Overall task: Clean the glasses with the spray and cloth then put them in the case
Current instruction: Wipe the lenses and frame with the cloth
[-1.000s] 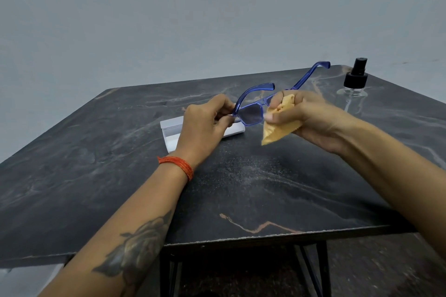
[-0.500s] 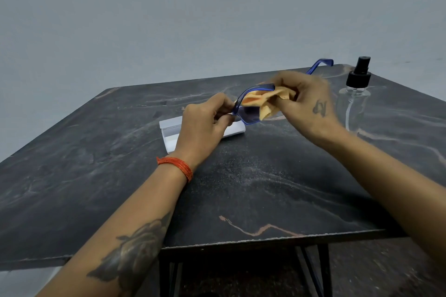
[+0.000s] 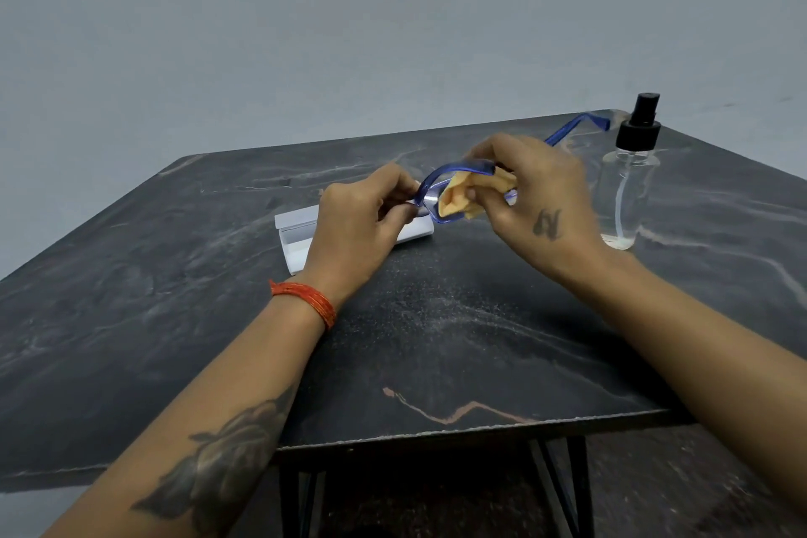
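Note:
The blue-framed glasses (image 3: 454,169) are held above the table's middle, one temple sticking out toward the far right. My left hand (image 3: 362,223) pinches the frame's left end. My right hand (image 3: 541,201) grips the yellow cloth (image 3: 458,199) and presses it against the left lens. The white glasses case (image 3: 294,234) lies open on the table, partly hidden behind my left hand. A clear spray bottle (image 3: 629,179) with a black pump top stands at the right.
Everything sits on a dark marble-patterned table (image 3: 436,341) with black metal legs. Its front edge runs just under my forearms. A plain grey wall rises behind it.
My right hand has turned over, back now facing me, and carried the cloth from below the lens up onto it. The left hand has kept its hold.

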Tool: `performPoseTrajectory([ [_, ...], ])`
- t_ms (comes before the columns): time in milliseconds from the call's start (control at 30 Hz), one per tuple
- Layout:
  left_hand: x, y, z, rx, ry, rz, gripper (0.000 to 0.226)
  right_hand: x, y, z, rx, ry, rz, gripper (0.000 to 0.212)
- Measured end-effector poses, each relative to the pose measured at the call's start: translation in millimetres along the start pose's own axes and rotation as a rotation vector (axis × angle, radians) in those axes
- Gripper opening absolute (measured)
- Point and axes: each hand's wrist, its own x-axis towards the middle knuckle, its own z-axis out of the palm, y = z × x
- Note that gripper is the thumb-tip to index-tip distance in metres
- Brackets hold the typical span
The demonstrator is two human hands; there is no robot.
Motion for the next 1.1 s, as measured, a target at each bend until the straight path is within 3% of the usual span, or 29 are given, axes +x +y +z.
performPoseTrajectory([
  [167,0,1,0,0.013,-0.003,0.024,0.009,-3,-9,8,-0.131,0.027,-0.123,0.013],
  [367,0,2,-2,0.032,0.011,0.041,0.008,-6,-13,12,0.002,-0.104,-0.125,0.018],
  [467,0,0,-2,0.036,0.004,0.047,0.008,-9,-12,9,-0.049,-0.160,-0.163,0.019],
  [733,0,2,-2,0.014,-0.002,0.051,0.009,-7,-8,15,-0.253,0.005,-0.126,0.007],
  [1100,-1,2,-3,0.034,0.011,0.049,0.009,-9,-12,11,-0.050,-0.202,-0.084,0.028],
])
